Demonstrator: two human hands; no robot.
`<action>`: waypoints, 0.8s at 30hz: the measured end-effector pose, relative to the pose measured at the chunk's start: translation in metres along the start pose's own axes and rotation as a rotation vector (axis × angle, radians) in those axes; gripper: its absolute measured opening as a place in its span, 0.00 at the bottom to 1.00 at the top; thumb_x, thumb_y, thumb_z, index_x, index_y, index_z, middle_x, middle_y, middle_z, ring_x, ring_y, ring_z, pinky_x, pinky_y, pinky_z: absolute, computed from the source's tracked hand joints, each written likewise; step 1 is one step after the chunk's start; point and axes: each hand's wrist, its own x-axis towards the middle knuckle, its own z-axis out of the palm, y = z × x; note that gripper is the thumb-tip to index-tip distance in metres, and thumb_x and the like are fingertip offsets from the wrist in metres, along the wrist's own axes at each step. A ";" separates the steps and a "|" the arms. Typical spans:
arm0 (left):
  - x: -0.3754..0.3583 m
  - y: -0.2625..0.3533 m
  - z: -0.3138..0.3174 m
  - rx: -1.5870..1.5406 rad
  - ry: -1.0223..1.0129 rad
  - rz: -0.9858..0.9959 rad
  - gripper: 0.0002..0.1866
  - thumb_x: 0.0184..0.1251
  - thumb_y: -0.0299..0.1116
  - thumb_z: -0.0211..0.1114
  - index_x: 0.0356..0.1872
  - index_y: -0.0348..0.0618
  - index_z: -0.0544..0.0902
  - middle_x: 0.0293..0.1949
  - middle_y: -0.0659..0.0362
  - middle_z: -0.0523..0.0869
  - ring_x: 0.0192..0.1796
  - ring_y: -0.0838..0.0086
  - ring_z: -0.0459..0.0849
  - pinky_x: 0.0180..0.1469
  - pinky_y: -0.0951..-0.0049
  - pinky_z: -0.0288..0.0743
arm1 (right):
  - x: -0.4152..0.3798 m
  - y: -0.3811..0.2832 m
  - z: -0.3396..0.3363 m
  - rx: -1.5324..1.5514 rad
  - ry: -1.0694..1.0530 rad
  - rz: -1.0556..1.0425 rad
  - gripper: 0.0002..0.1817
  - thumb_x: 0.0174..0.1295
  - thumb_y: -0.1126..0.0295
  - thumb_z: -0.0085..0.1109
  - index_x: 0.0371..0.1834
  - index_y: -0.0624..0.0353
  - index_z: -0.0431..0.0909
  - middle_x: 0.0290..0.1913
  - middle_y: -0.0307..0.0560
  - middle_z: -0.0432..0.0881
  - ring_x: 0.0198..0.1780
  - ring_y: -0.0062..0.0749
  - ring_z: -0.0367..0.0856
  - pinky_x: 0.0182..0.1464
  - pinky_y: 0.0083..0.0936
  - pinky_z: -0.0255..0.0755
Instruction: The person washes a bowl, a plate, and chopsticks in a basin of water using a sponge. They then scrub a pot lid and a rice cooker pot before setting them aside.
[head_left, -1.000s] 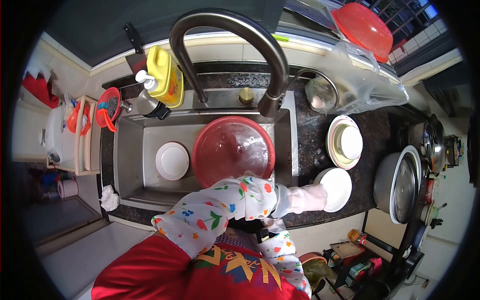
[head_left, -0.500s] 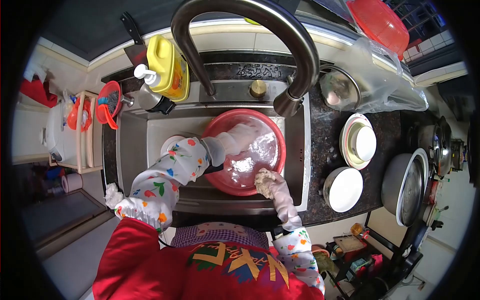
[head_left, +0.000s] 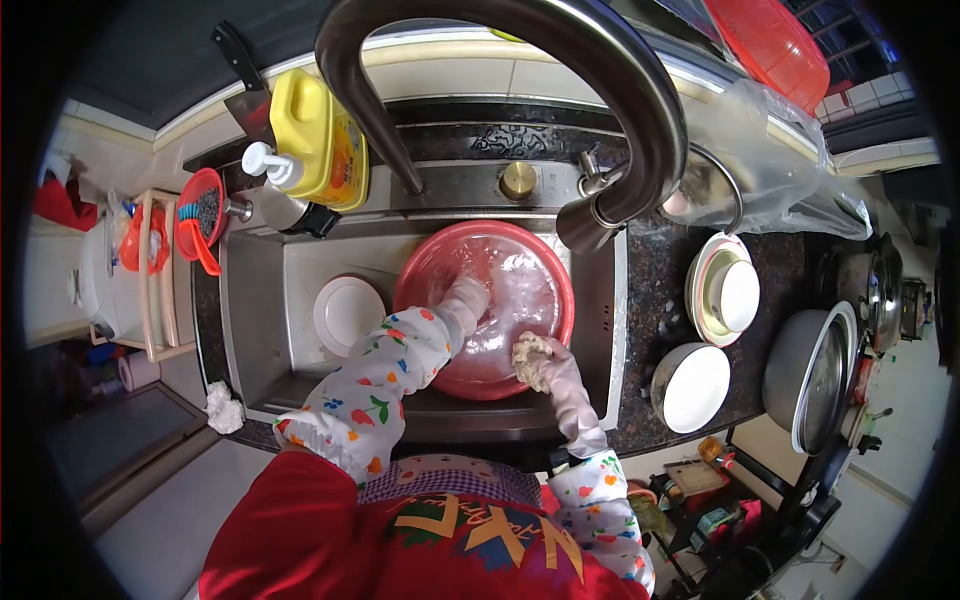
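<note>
A red basin [head_left: 410, 260] of water stands in the sink [head_left: 300, 260]. My left hand [head_left: 468, 298], in a translucent glove, reaches into the water; its fingers are under the surface and hidden. At the basin's near right rim, my right hand [head_left: 562, 378], also gloved, is closed around a crumpled off-white scrubbing cloth [head_left: 530, 362]. Left of the basin, a white plate [head_left: 350, 312] lies on the sink bottom, partly covered by my flowered left sleeve [head_left: 385, 375].
A dark faucet [head_left: 650, 130] arches over the sink. Bowls [head_left: 738, 297] and another white bowl [head_left: 692, 388] stand on the right counter, beside a large metal pot [head_left: 790, 365]. A yellow pump bottle [head_left: 305, 140] and a cleaver [head_left: 240, 65] are at the back left.
My left forearm has swung rightward and nearer to me, and more of the white plate shows. My right hand keeps the cloth at the rim. The view has shifted slightly.
</note>
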 end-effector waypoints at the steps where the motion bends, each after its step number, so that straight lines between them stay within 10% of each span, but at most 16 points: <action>1: -0.004 0.004 0.005 -0.040 -0.018 0.009 0.08 0.58 0.32 0.59 0.36 0.44 0.83 0.30 0.58 0.85 0.32 0.63 0.84 0.36 0.60 0.76 | 0.004 0.004 -0.001 0.013 0.006 0.014 0.16 0.58 0.81 0.58 0.51 0.61 0.78 0.40 0.45 0.84 0.38 0.28 0.83 0.40 0.21 0.79; 12: -0.039 -0.007 0.065 -0.854 -0.116 0.169 0.16 0.67 0.45 0.56 0.35 0.40 0.77 0.25 0.59 0.78 0.25 0.68 0.76 0.30 0.69 0.71 | -0.022 -0.030 0.001 0.210 0.011 -0.062 0.12 0.61 0.79 0.55 0.48 0.63 0.79 0.38 0.46 0.85 0.33 0.29 0.84 0.35 0.22 0.79; 17: -0.103 -0.042 -0.028 -1.593 -0.501 0.039 0.15 0.64 0.45 0.62 0.39 0.43 0.79 0.26 0.64 0.79 0.23 0.82 0.70 0.26 0.80 0.64 | -0.031 -0.044 -0.002 0.203 -0.024 -0.060 0.09 0.63 0.75 0.56 0.45 0.63 0.79 0.34 0.45 0.84 0.31 0.28 0.84 0.33 0.21 0.79; 24: -0.144 -0.046 -0.065 -1.863 -0.446 0.250 0.12 0.67 0.41 0.60 0.39 0.42 0.80 0.28 0.64 0.79 0.24 0.82 0.68 0.29 0.82 0.63 | -0.030 -0.042 0.043 0.223 -0.220 0.081 0.11 0.62 0.66 0.62 0.41 0.63 0.79 0.33 0.46 0.84 0.31 0.29 0.84 0.32 0.22 0.78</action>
